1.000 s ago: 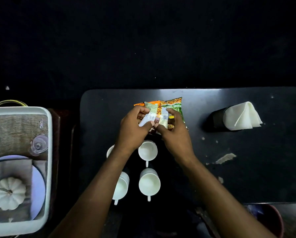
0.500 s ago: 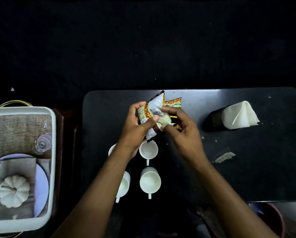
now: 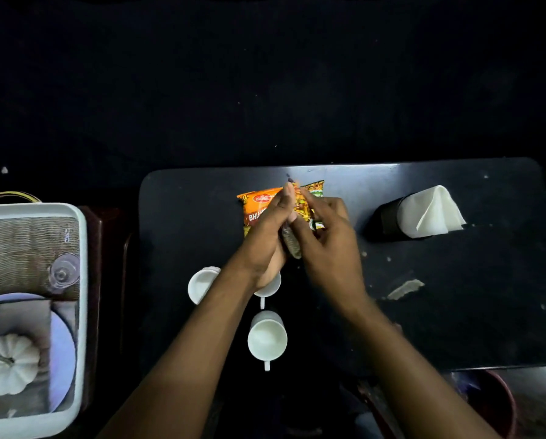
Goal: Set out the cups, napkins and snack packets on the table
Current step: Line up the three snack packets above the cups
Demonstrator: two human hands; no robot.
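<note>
The orange packet [image 3: 255, 208] now lies flat; both hands' fingers [image 3: 289, 198] pinch another.

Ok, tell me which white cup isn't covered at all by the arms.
The cup nearest the person, handle pointing toward them, shows whole. The other two are partly hidden under the left arm and left hand.

Snack packets [image 3: 253, 206] near the far edge of the surface [image 3: 455, 312], napkin holder [image 3: 424, 213] toward the far right corner, cups [image 3: 267, 339] toward the near edge left of centre, tray [image 3: 78, 248] off the surface's left edge.
</note>
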